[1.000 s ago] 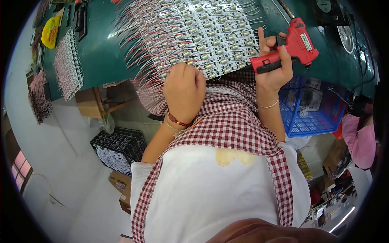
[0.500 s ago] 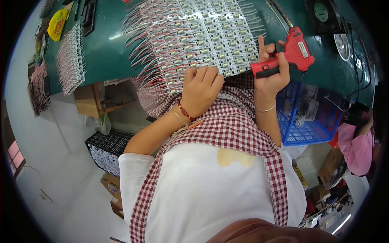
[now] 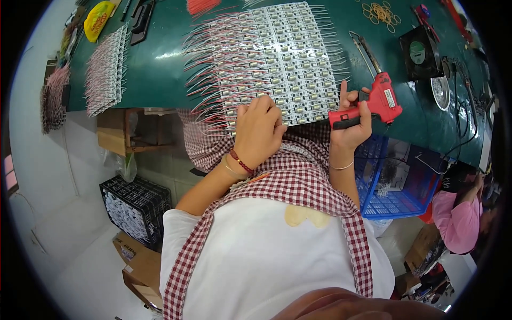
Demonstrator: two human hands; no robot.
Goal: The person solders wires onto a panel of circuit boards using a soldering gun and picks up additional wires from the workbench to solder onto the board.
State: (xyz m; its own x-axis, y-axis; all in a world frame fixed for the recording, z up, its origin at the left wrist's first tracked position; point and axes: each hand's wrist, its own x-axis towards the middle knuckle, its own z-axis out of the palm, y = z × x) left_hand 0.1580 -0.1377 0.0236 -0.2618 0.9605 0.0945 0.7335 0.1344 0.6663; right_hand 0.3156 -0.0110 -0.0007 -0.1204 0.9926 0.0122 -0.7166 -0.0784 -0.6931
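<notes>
A large panel of white circuit boards [image 3: 290, 58] lies on the green table, with rows of small metallic parts and red and white wires fringing its left side. My left hand [image 3: 258, 128] rests on the panel's near edge, its fingers curled down. What the fingertips pinch is hidden beneath them. At the near right corner, my right hand [image 3: 348, 128] is wrapped around the handle of a red soldering gun [image 3: 385, 98], index finger stretched up beside the panel. The gun's metal tip [image 3: 368, 50] points away from me, apart from the boards.
Another stack of wired boards [image 3: 106, 72] lies left, near a yellow packet [image 3: 98, 20]. Rubber bands [image 3: 382, 13], a black fan-like box [image 3: 421, 52] and a round metal dish [image 3: 440, 93] sit right. A blue crate [image 3: 397, 210] stands below the table. Someone in pink [image 3: 457, 221] is farther right.
The whole view has shifted, so table, panel and hands appear lower and more of the far table shows. My left hand has slid slightly left along the panel edge; the right keeps its grip.
</notes>
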